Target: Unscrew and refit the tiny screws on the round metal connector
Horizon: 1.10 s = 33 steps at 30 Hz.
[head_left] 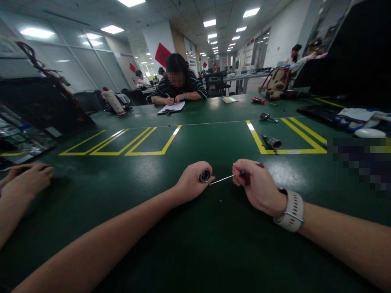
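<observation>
My left hand (192, 181) is closed around a round metal part with a hollow open end (205, 176), which faces me. My right hand (258, 187), with a pale watch strap at its wrist, grips a thin screwdriver (222, 179) by its dark handle. The screwdriver's shaft points left, its tip at the fingers of my left hand beside the metal part; whether it touches, I cannot tell. A tiny dark piece, perhaps a nut (220, 201), lies on the green table (183, 252) below and between both hands.
Similar metal parts (274, 142) (268, 117) lie right of centre, beyond my right hand. A red-handled screwdriver (259, 100) sits farther back. Yellow tape (146, 154) marks the table. Another person's hands (27, 179) rest at left; someone opposite writes on a clipboard (171, 108). Gloves (360, 118) lie right.
</observation>
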{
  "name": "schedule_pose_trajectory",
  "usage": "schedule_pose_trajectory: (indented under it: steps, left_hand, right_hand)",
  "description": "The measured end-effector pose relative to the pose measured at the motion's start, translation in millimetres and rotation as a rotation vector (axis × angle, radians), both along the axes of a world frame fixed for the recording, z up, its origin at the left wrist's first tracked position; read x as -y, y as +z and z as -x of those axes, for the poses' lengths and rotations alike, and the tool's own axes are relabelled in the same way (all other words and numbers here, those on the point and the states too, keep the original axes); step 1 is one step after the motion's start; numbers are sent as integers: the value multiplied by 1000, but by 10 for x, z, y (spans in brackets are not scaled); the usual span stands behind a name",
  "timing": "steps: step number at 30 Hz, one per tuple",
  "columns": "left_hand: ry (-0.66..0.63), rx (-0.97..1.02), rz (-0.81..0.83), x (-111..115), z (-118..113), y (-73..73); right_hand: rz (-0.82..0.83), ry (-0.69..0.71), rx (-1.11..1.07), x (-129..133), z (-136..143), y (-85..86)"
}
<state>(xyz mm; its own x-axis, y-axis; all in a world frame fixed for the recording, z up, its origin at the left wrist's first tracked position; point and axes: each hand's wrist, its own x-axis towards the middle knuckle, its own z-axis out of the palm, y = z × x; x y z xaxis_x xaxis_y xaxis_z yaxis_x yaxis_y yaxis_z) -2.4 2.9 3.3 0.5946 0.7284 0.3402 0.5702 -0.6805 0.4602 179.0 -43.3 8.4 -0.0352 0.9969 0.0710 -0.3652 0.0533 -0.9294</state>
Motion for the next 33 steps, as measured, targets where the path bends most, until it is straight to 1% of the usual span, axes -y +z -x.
schedule_pose_trajectory:
  steps: [4,9,11,17,19,22,25,27,30,33]
  left_hand:
    - [1,-4,8,3,2,7]
    - [1,11,10,21,-17,26]
    - [-4,11,15,26,-21,31]
    - [-13,-14,14,36,-19,44]
    - [-5,-13,10,40,-19,43]
    - [-10,3,8,39,-15,28]
    - [-21,23,1,27,-4,2]
    - [-24,30,-4,17,2,-10]
    - [-23,24,-6,16,0,-5]
    - [-11,13,-1,33,-10,21]
  right_hand:
    - [-35,-41,86,4,1,-8]
    - [-67,-4,194,32,13,-3]
    - [-88,3,216,41,5,-9]
    - [-178,-35,224,61,-32,-9]
    - [-257,-16,282,98,-28,31]
    - [-440,22,510,187,2,111]
    - [-632,30,732,274,52,159]
    - [-710,26,832,308,82,165]
    - [-701,3,889,315,103,160]
    - [-597,-3,812,281,95,156]
